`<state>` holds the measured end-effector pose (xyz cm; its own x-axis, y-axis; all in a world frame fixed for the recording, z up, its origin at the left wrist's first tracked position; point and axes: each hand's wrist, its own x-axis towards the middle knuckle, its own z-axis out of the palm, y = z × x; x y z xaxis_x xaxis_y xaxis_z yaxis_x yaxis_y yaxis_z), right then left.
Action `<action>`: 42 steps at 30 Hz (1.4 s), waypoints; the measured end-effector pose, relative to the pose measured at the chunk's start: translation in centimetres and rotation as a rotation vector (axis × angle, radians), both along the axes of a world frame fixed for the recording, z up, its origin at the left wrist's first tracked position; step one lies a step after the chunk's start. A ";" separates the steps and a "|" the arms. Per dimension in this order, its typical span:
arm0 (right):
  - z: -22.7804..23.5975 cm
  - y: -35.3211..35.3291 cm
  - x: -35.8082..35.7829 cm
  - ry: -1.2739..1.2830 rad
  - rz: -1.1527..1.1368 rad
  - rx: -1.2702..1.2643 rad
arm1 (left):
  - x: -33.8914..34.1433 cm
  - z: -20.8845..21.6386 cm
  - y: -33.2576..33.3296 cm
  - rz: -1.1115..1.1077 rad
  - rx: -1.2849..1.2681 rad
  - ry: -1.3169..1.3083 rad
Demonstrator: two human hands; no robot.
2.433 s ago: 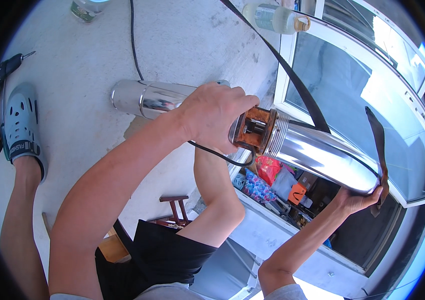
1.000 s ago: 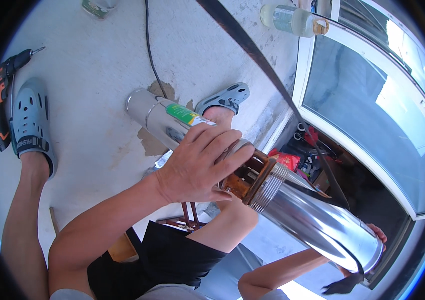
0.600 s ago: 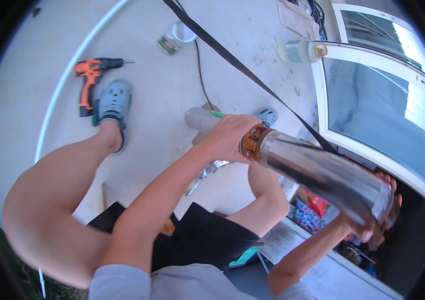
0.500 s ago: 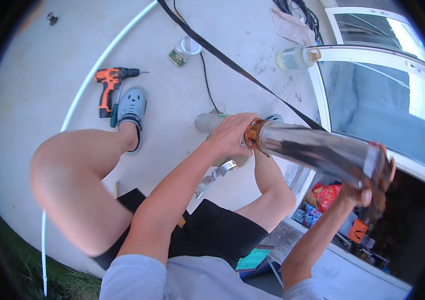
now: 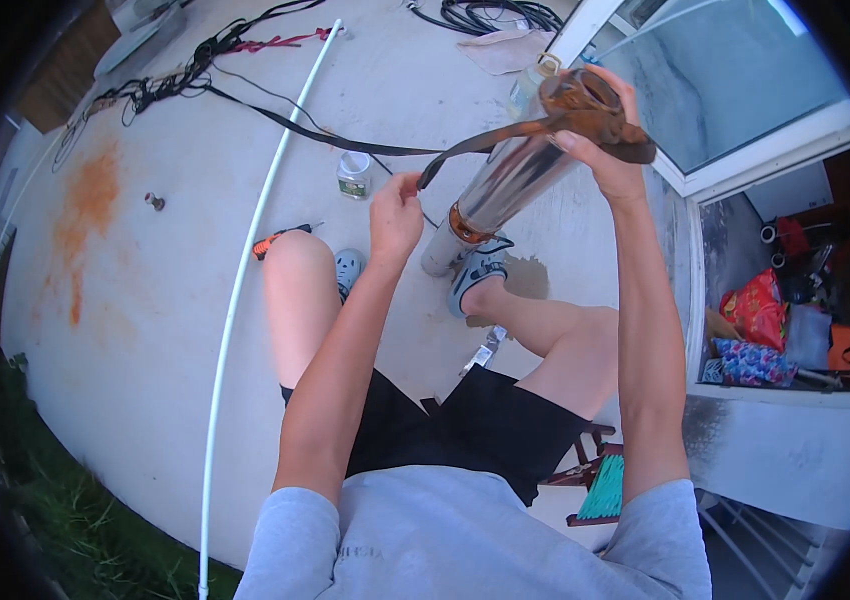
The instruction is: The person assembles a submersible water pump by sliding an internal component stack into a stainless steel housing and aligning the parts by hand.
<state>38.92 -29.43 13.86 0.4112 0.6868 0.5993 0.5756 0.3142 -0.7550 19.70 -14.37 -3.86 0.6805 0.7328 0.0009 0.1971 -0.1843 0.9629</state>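
Note:
A long shiny steel cylinder, which looks like a submersible pump, stands tilted with its lower end near the floor beside my right foot. It has a rusty collar low down and a rusty, open top end. My right hand is closed around that top end. A flat black strap or cable runs from the rusty end toward my left hand. The fingers of my left hand are pinched on its end. Between my legs on the floor lies a shiny metal piece.
A white pipe crosses the floor on my left. Beyond my left knee is an orange drill. Farther off stand a clear jar and a tangle of black cable. On the right is a glass door with bags behind it.
The pump has swung from lying sideways to a steeper tilt, its rusty end raised by my right hand. My left hand has left the pump's middle for the strap. The view has shifted.

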 end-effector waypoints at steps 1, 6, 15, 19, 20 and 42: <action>-0.1 -0.4 0.1 -0.011 0.002 0.002 | -0.6 2.5 -0.8 0.049 -0.026 -0.170; 0.0 0.2 -0.2 -0.081 -0.063 0.004 | -1.6 11.5 -3.5 0.091 -0.038 -0.556; -0.4 0.2 0.3 -0.198 -0.113 0.060 | 5.8 17.8 -7.3 -0.098 0.187 -0.512; -1.3 1.2 0.2 -0.138 -0.149 0.171 | 10.4 15.8 -5.4 -0.023 0.206 -0.720; -1.5 1.3 0.0 -0.128 -0.158 0.165 | 11.3 15.1 -5.2 0.017 0.220 -0.826; -0.3 1.9 -6.0 -0.078 -0.552 0.136 | 11.1 12.3 -0.3 -0.168 -0.105 -0.932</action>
